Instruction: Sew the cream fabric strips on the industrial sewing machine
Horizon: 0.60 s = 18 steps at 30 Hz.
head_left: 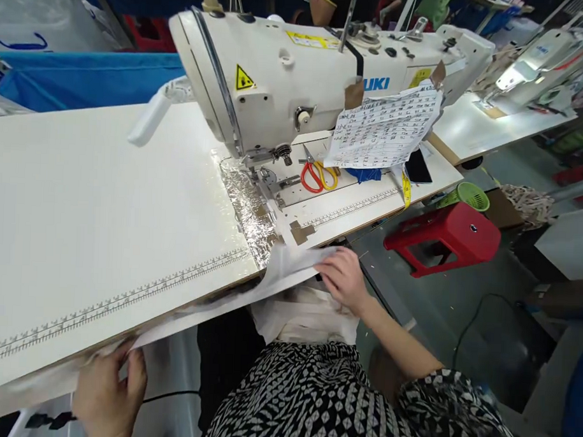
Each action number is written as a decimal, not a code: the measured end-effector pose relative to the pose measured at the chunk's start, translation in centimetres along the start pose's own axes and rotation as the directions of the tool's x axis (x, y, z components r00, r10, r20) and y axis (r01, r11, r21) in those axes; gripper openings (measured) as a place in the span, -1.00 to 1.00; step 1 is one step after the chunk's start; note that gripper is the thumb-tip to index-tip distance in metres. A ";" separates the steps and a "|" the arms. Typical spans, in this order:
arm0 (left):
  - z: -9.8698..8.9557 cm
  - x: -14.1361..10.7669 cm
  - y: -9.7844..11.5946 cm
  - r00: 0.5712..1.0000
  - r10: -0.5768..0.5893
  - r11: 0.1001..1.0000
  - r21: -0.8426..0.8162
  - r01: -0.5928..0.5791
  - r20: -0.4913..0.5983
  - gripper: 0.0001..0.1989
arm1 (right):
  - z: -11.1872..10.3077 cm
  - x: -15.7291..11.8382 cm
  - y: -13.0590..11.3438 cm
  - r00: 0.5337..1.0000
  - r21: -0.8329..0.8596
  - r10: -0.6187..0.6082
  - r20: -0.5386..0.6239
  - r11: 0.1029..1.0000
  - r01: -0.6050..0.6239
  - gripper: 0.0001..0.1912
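Note:
A long strip of thin white fabric stretches along the table's front edge between my two hands. At the lower left, my left hand pinches one part of it between thumb and fingers. My right hand grips the other part, just right of the sewing area. From there a piece of the fabric runs up toward the needle of the white sewing machine. More pale fabric lies bunched on my lap. Shiny clear film covers the table beside the presser foot.
Scissors with red and yellow handles lie under the machine arm, near a dark phone. A handwritten paper sheet hangs from the machine. A red stool and green basket stand to the right. Another person's arm shows behind.

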<state>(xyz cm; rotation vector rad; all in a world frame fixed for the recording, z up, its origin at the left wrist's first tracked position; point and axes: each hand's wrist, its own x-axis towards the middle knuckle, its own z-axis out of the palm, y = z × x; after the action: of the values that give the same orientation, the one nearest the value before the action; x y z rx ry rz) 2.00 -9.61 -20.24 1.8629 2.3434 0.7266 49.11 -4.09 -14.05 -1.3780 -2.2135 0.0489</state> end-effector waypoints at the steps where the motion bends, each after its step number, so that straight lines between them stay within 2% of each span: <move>1: 1.1 -0.6 -0.9 0.988 -0.114 0.993 0.052 0.109 0.105 -0.59 | 0.7 -0.6 -0.4 0.997 0.022 -0.002 0.072 1.000 0.000 -0.73; 2: 2.2 -1.1 -1.7 0.962 -0.185 0.982 0.084 0.171 0.203 -0.52 | 1.3 -1.2 -0.8 0.988 0.033 0.011 0.152 0.999 -0.017 -0.74; 3: 3.2 -1.5 -2.3 0.931 -0.209 0.978 0.085 0.192 0.300 -0.46 | 1.8 -1.9 -0.9 0.971 0.024 0.046 0.233 0.998 -0.053 -0.77; 5: 4.6 -2.2 -2.4 0.879 -0.157 0.986 0.016 0.168 0.451 -0.37 | 2.4 -3.3 -0.9 0.915 -0.049 0.149 0.374 0.989 -0.141 -0.82; 6: 4.9 -2.5 -1.9 0.878 -0.125 0.989 -0.016 0.149 0.462 -0.35 | 2.5 -4.0 -0.7 0.884 -0.096 0.197 0.424 0.980 -0.172 -0.84; 7: 5.0 -2.8 -0.8 0.894 -0.108 0.990 -0.038 0.137 0.435 -0.37 | 2.5 -4.7 -0.5 0.858 -0.134 0.228 0.460 0.973 -0.187 -0.85; 9: 4.7 -3.2 2.6 0.932 -0.089 0.985 -0.110 0.135 0.352 -0.41 | 2.1 -5.8 -0.3 0.832 -0.170 0.243 0.499 0.969 -0.181 -0.88; 10: 4.4 -3.5 5.0 0.939 -0.091 0.975 -0.163 0.152 0.331 -0.43 | 1.9 -6.1 -0.3 0.833 -0.173 0.237 0.501 0.970 -0.171 -0.87; 11: 4.1 -3.7 7.6 0.923 -0.091 0.951 -0.241 0.191 0.374 -0.46 | 1.6 -6.3 -0.6 0.844 -0.171 0.228 0.485 0.971 -0.165 -0.85; 12: 3.9 -3.9 10.4 0.870 -0.036 0.905 -0.354 0.237 0.492 -0.48 | 1.4 -6.3 -1.0 0.863 -0.161 0.216 0.458 0.974 -0.158 -0.82; 13: 3.9 -4.1 13.3 0.774 0.064 0.834 -0.460 0.306 0.630 -0.49 | 1.2 -6.1 -1.7 0.886 -0.146 0.199 0.419 0.978 -0.150 -0.79; 14: 4.0 -4.2 16.0 0.646 0.176 0.756 -0.522 0.395 0.743 -0.49 | 1.1 -5.7 -2.5 0.911 -0.124 0.174 0.374 0.983 -0.137 -0.76; 15: 4.3 -4.3 18.6 0.525 0.262 0.679 -0.541 0.496 0.810 -0.49 | 0.9 -5.3 -3.6 0.933 -0.094 0.140 0.331 0.989 -0.115 -0.73; 16: 4.6 -4.3 20.9 0.456 0.303 0.591 -0.541 0.599 0.837 -0.46 | 0.6 -4.7 -4.7 0.950 -0.058 0.095 0.296 0.995 -0.082 -0.72; 17: 4.8 -4.1 22.9 0.430 0.333 0.494 -0.544 0.679 0.839 -0.46 | 0.3 -4.2 -5.9 0.961 -0.020 0.043 0.271 0.999 -0.039 -0.70; 18: 5.0 -3.9 24.4 0.442 0.331 0.386 -0.546 0.743 0.834 -0.46 | -0.1 -3.5 -6.9 0.969 0.021 -0.014 0.248 1.000 0.009 -0.70</move>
<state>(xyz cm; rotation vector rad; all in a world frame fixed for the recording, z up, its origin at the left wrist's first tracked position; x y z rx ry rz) 26.80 -7.78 -15.97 0.8363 0.9937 0.5445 44.63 -10.41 -13.40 -1.4143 -2.4166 0.2516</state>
